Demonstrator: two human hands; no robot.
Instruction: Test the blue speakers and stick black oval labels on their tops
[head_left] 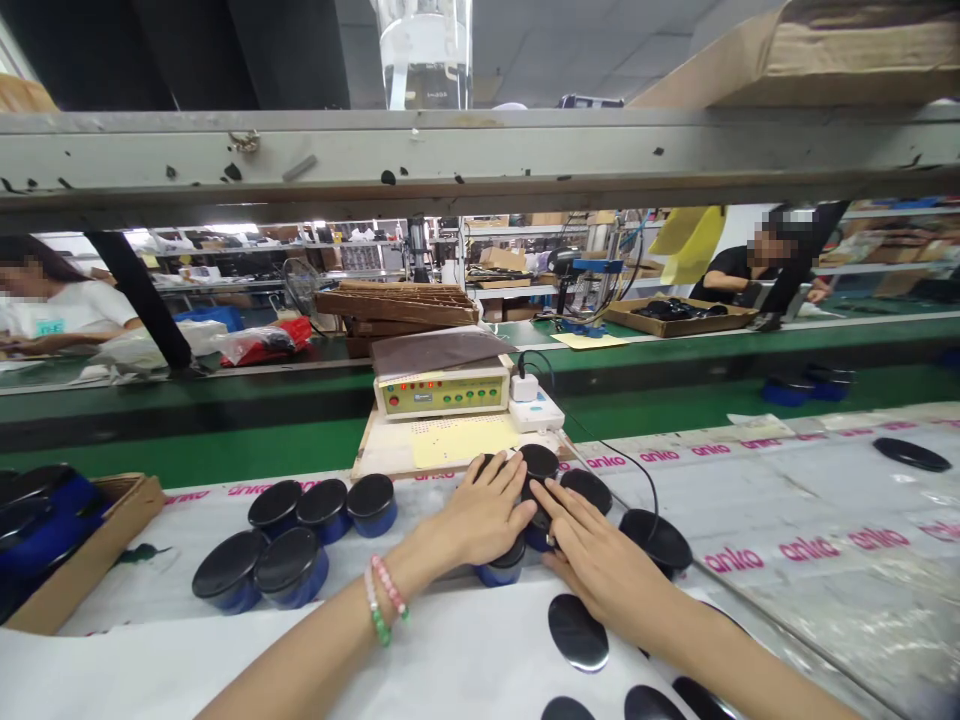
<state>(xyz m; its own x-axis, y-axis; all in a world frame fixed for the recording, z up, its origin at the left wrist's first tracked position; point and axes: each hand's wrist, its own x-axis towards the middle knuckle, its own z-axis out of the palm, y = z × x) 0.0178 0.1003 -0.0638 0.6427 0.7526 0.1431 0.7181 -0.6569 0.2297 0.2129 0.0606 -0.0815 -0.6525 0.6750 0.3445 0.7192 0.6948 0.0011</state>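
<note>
Left hand (pixel 480 515): open, palm down, fingers spread, not gripping. Right hand (pixel 596 565): also open and flat, fingers angled up and left toward the left hand. Fingertips of both meet over a tight cluster of black-lidded blue jars (pixel 538 462). These are round and squat, so no long axis shows; lids face up. Exact contact per jar cannot be told, as the fingers hide them.

Right hand is nearer a black disc (pixel 586 490) and a corded black puck (pixel 656 542), whose black cable (pixel 651 480) runs up toward a white power socket (pixel 525 388). Left hand is nearer a group of 5 similar jars (pixel 322 505).

Beyond: yellow-green control box (pixel 442 392) with red indicators, printed "anko" film (pixel 810 550) on the bench, black ovals on a white sheet (pixel 577 632), and 2 co-workers (pixel 750 265) at the far line.
</note>
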